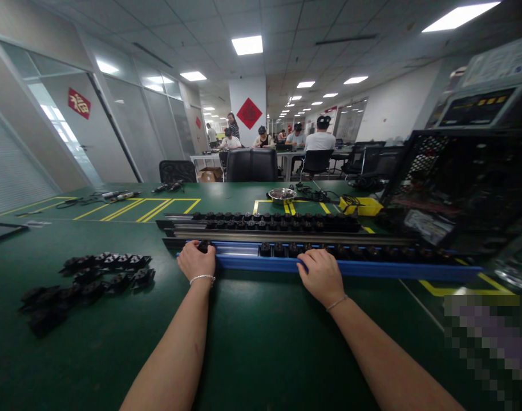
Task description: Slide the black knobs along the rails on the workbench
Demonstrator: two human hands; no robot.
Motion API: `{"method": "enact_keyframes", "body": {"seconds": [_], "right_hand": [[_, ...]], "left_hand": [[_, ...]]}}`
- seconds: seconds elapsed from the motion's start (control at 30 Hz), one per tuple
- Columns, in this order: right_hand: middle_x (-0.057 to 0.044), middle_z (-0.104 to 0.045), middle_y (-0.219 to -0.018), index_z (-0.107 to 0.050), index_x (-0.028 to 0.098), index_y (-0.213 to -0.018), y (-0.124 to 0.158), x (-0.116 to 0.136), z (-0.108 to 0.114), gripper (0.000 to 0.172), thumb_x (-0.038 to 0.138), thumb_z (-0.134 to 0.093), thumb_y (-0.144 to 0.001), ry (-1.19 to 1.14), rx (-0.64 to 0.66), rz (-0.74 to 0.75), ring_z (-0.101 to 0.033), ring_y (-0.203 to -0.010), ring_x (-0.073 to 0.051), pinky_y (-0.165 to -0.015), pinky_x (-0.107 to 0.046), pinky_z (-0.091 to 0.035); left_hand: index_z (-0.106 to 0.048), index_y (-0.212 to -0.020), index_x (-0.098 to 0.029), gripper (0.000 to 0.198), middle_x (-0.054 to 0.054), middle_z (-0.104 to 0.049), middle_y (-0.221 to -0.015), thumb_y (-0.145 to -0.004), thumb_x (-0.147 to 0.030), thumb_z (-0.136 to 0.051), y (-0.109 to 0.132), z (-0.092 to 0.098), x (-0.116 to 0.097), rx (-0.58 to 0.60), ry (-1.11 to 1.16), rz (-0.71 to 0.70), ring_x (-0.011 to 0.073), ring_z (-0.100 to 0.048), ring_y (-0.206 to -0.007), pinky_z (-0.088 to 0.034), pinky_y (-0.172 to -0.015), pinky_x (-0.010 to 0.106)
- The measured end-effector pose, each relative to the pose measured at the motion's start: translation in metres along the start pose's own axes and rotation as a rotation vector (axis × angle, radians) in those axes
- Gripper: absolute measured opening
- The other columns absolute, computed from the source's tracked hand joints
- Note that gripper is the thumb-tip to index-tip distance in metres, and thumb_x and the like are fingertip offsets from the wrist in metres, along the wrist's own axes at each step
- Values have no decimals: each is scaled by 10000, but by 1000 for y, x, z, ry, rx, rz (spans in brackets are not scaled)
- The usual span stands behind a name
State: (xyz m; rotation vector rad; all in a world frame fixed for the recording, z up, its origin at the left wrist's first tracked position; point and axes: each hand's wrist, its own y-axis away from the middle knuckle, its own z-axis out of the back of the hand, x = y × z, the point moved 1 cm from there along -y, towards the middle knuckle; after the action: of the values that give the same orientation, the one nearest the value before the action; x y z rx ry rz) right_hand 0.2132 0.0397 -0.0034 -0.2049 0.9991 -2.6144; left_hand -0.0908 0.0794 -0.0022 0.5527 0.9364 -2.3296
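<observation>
A long blue channel rail (261, 262) lies across the bench in front of me, with a row of small black parts (293, 250) seated along its middle and right. Near the rail's left end, my left hand (195, 262) has its fingers closed around a small black part (204, 245), whose exact kind I cannot make out. Between that part and the row, a stretch of bare channel (237, 250) shows. My right hand (323, 275) is curled over the rail's near wall, its fingertips by the black parts.
More dark rails (252, 234) filled with black parts lie just behind. Loose black parts (93, 279) are scattered at left. Farther back are a metal bowl (282, 195), cables and a yellow bin (361, 205). An open computer case (432, 171) stands at right; people sit at distant desks.
</observation>
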Motion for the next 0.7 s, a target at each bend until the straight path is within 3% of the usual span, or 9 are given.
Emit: {"method": "enact_keyframes", "body": {"seconds": [0.7], "right_hand": [[-54,-625,-852,-669,187,-862,1,-1,-2,149,240,-539,-812,2,-24,7,-482,-839,-189,-767,-321,-339]], "left_hand": [[-567,-995,-167,309,102,-626,-1013,-721,-308,-601,-4,0,7,-59,57,56,287,-512,-1058,-370,-918,412]]}}
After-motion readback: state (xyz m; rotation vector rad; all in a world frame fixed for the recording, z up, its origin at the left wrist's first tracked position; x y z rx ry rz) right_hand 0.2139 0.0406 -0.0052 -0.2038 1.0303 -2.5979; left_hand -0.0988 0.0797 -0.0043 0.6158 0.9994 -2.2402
